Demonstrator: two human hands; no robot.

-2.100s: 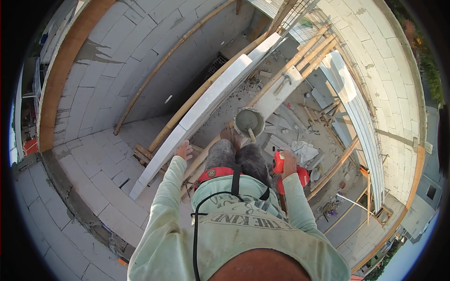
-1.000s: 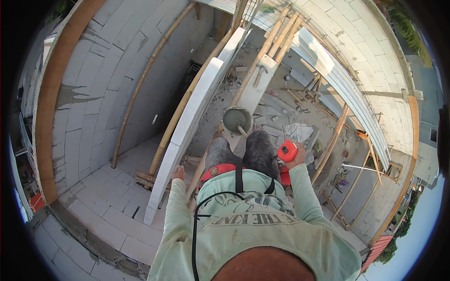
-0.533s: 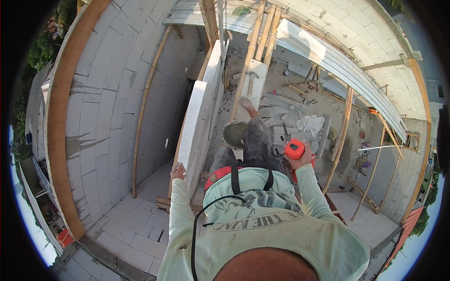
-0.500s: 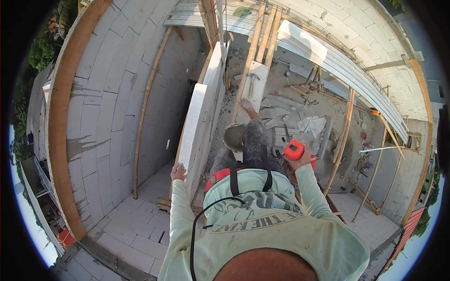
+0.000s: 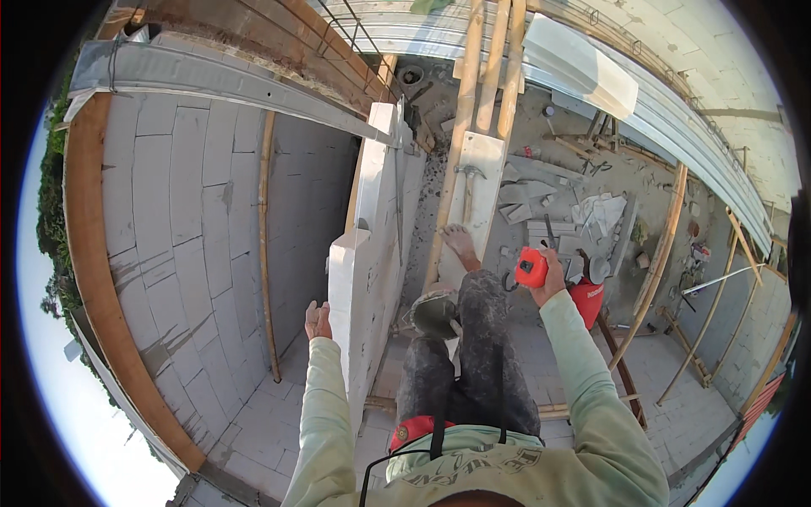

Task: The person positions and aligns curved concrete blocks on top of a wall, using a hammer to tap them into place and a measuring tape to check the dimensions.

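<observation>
My right hand (image 5: 553, 277) is closed around a red-orange tape measure (image 5: 530, 268), held out to the right of my knees. No drawn-out blade can be made out. On the other side, my left hand (image 5: 318, 322) is raised beside the white block wall (image 5: 341, 275), with its fingers bent and apart and nothing visible in them. It is close to the wall's left face; whether it touches is hard to tell. Between my legs and the wall sits a dark round pan (image 5: 434, 314). My bare foot (image 5: 460, 242) rests on a pale plank (image 5: 485, 173).
A claw hammer (image 5: 469, 188) lies on the plank, alongside bamboo poles (image 5: 491, 72). A metal channel (image 5: 228, 84) crosses the upper left. Below right stand a red bucket (image 5: 586, 304) and slanting bamboo props (image 5: 655, 262). Rubble and block pieces (image 5: 600, 211) litter the lower floor.
My view has shifted, bringing the metal channel into the upper left. My left hand has come off the wall's edge to its left side. The tape measure stays in my right hand.
</observation>
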